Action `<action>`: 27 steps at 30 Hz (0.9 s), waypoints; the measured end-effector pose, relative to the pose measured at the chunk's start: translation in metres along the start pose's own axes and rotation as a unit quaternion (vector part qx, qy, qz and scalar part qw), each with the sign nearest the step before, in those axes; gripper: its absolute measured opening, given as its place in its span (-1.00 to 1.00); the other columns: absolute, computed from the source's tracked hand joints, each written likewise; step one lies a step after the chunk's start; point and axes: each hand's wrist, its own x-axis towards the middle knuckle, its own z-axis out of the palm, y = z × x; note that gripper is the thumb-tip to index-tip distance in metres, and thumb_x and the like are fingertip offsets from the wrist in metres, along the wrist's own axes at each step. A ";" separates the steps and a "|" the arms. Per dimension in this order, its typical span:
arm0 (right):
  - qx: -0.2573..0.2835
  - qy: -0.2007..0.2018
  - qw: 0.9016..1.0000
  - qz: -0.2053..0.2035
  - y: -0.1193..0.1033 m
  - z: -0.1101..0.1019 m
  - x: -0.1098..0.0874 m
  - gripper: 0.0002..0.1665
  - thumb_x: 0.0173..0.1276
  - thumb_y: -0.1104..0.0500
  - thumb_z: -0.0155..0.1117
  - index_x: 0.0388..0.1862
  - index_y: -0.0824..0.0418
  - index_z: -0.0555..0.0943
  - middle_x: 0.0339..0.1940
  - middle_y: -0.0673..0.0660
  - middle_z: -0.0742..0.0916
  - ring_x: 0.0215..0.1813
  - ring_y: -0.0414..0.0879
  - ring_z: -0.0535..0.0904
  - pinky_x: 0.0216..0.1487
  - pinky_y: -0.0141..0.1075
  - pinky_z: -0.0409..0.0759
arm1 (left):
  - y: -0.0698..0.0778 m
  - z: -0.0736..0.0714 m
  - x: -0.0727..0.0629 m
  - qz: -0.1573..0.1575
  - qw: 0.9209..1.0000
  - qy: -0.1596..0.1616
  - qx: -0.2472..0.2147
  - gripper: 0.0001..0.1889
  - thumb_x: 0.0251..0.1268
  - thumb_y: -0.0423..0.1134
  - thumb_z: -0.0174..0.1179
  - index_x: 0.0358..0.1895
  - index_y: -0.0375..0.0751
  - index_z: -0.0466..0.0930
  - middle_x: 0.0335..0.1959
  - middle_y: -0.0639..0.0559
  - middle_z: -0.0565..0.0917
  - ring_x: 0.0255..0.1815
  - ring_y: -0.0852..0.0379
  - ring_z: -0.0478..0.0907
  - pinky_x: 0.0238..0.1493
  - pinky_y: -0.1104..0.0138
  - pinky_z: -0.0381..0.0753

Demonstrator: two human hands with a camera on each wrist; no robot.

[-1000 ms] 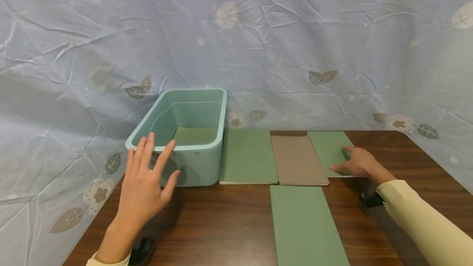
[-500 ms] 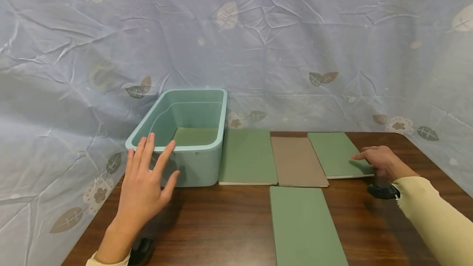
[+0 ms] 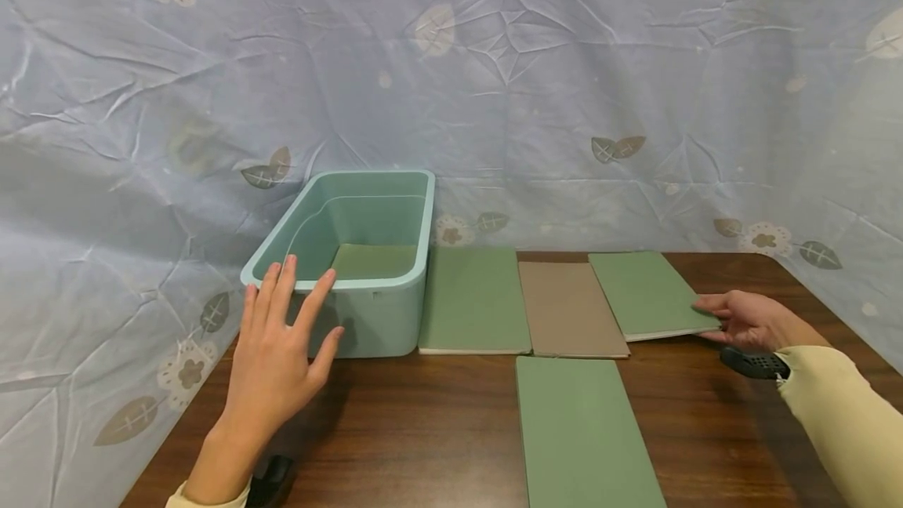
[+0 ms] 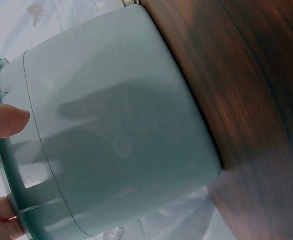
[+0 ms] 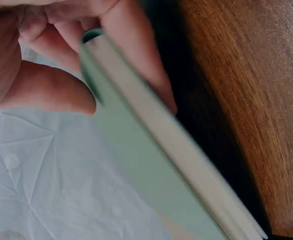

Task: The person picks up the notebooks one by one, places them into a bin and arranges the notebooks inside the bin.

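My right hand (image 3: 755, 320) pinches the right edge of a green book (image 3: 649, 296) at the far right of the row. In the right wrist view, the thumb lies on the cover of this book (image 5: 136, 150) and the fingers are underneath. Its page block faces the camera, and the near right corner is raised. My left hand (image 3: 271, 371), fingers straight and spread, is at the near rim of a light teal plastic bin (image 3: 374, 316). In the left wrist view, the thumb (image 4: 11, 120) shows beside the rim.
Left of the held book lie a brown book (image 3: 567, 308) and a green book (image 3: 474, 300) beside the bin. Nearer stands another green book (image 3: 585, 429) flat on the wooden table (image 3: 423, 429). Something green (image 3: 374, 259) lies inside the bin. A patterned cloth (image 3: 508, 100) hangs behind.
My right hand has slid right from the book's cover to its right edge and taken hold, lifting the near right corner. The left hand has not moved.
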 end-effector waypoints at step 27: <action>0.128 -0.047 0.987 -0.089 0.001 0.018 -0.010 0.13 0.67 0.40 0.00 0.72 0.05 -0.59 -0.13 0.08 0.81 -0.06 0.02 0.86 0.18 0.02 0.76 | 0.001 -0.001 -0.001 0.002 1.000 0.005 0.002 -0.17 0.24 -0.15 0.36 0.64 0.03 0.34 0.65 -0.46 0.25 0.61 -0.53 0.24 0.50 -0.51 0.17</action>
